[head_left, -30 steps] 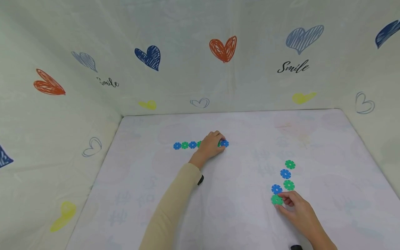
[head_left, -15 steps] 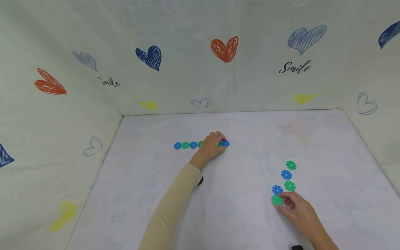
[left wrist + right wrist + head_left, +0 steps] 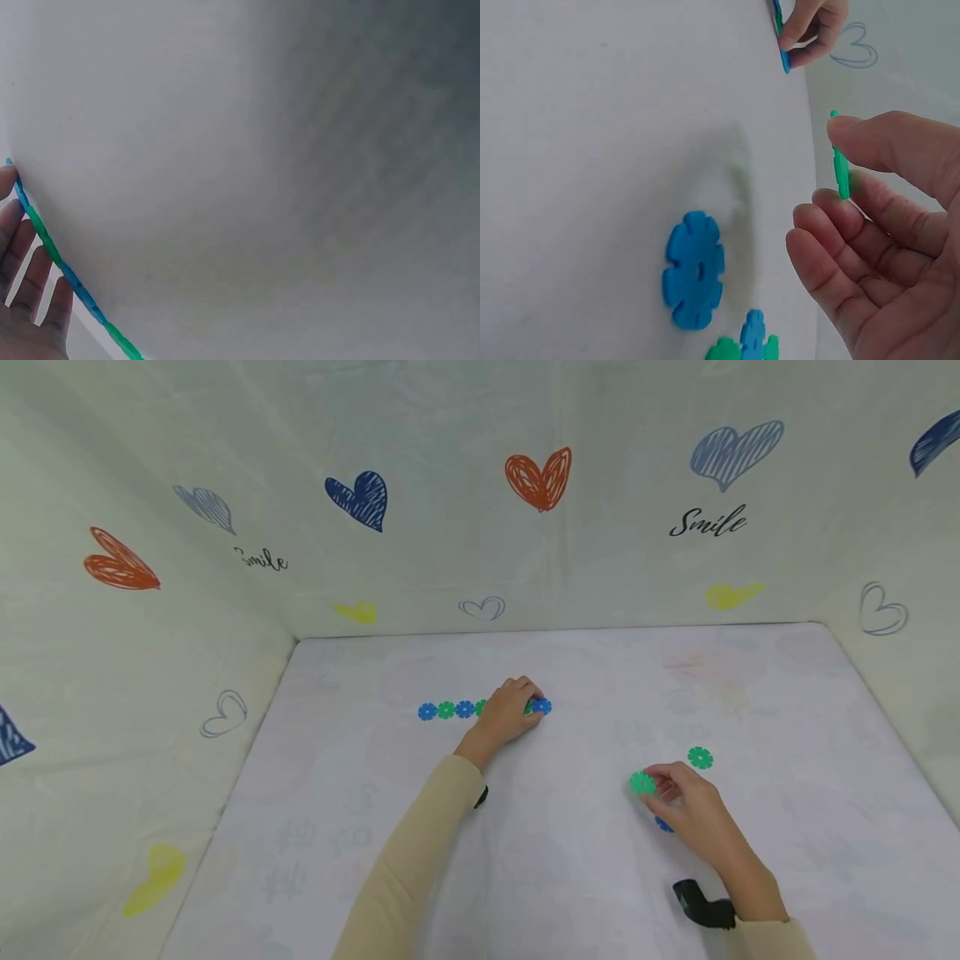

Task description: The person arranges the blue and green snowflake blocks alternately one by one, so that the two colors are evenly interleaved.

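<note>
At the far middle of the table, a row of linked blue and green flower-shaped plastic discs (image 3: 446,710) runs left to right, partly hidden by my left hand (image 3: 504,712). That hand's thumb and fingers pinch the blue disc (image 3: 542,706) at the right end; in the left wrist view the row (image 3: 49,244) passes along the fingertips. My right hand (image 3: 693,814) pinches a green notched disc (image 3: 642,783) by its edges, raised over the table. Below it lies a loose blue disc (image 3: 694,271), mostly covered by the hand in the head view.
Another green disc (image 3: 701,757) lies beyond my right hand, and more blue and green discs (image 3: 752,337) show at the bottom of the right wrist view. The white table (image 3: 585,877) meets a fabric wall (image 3: 420,568) printed with hearts at its back edge.
My right hand has lifted the green disc off the near right of the table and moved it away from me and slightly left. The left hand has stayed in place.
</note>
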The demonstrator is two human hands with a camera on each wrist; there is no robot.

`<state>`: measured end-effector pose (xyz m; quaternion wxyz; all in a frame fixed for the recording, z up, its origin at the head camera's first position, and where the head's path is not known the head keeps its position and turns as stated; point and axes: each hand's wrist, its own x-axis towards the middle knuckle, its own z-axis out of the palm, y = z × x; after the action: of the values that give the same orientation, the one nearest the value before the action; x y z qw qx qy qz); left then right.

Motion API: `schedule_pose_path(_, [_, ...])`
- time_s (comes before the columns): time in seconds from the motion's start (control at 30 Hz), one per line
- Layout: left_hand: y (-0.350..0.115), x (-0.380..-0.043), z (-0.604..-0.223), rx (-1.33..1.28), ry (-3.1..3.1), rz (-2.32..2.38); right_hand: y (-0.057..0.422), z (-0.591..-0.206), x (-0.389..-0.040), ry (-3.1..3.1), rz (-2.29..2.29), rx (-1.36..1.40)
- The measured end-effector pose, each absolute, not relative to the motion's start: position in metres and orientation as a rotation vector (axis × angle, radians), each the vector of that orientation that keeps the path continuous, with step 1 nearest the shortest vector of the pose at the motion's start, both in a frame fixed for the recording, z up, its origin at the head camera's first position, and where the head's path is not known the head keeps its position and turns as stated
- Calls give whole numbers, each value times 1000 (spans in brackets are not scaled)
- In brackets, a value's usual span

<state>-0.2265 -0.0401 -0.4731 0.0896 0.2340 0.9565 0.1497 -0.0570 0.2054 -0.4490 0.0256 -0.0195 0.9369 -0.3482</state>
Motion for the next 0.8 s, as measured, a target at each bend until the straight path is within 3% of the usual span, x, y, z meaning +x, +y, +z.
schedule_pose_path(0.8, [-40,-225,-474,718,2868,413,162,-470,-159,2754,-1201,-149])
